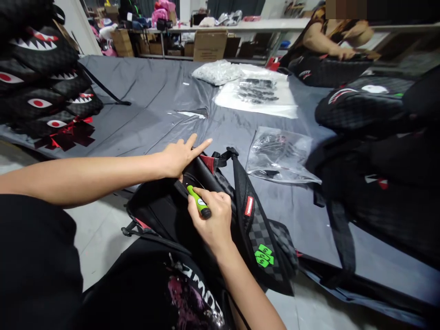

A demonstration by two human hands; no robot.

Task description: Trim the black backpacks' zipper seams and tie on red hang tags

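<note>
A black checkered backpack [254,229] with a red tag and green patches lies at the near edge of the grey-covered table [144,101]. My left hand [180,156] rests on its upper edge, index finger stretched out and the other fingers curled over the fabric, holding it down. My right hand [211,217] is closed round a green and black pen-like tool [198,201], whose tip points into the backpack's opening.
A stack of shark-face backpacks [41,78] stands at the left. Clear plastic bags of small parts [280,153] lie mid-table, more bags [256,91] farther back. Dark backpacks [371,119] pile up at the right, where another person [338,39] works. Cardboard boxes [209,46] sit behind.
</note>
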